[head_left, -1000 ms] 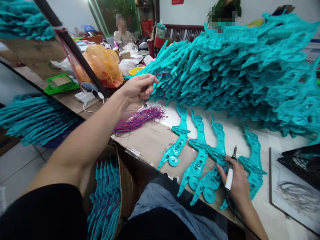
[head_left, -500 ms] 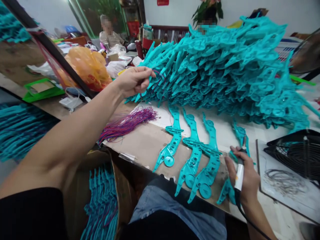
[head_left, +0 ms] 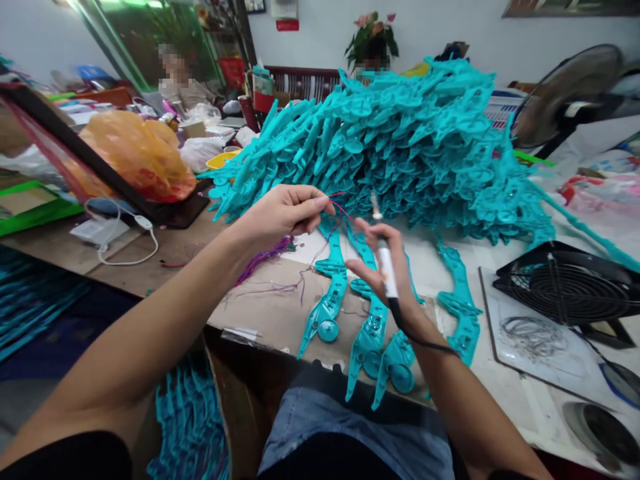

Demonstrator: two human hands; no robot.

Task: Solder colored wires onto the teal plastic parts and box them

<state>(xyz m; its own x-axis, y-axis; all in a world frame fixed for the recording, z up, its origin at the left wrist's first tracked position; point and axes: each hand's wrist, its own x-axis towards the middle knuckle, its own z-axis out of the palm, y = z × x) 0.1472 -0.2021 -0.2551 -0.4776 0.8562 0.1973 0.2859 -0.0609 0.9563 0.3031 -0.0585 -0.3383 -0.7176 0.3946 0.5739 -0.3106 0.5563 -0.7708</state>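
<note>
My left hand (head_left: 295,210) pinches thin red and purple wires (head_left: 343,212) over the table, their loose ends pointing right. Close beside them, my right hand (head_left: 383,267) holds a soldering iron (head_left: 386,270) with a white and dark handle, its tip pointing up; the thumb and a finger are spread near the wires. Below the hands lie several turquoise plastic parts (head_left: 327,300) in a row, each with a round disc near its lower end. One more turquoise part (head_left: 459,300) lies right of my right forearm. A bundle of purple wires (head_left: 265,260) is partly hidden behind my left forearm.
A large heap of turquoise parts (head_left: 380,133) covers the back of the table. To the right are a black fan (head_left: 565,283) and a board with tangled wire (head_left: 535,337). An orange plastic bag (head_left: 133,157) stands left. Below, a box holds more turquoise parts (head_left: 187,420).
My left hand, with wires in it, has come down and nearer the middle. My right hand has moved left with the soldering iron, from the rightmost part to beside the wires. The view has shifted.
</note>
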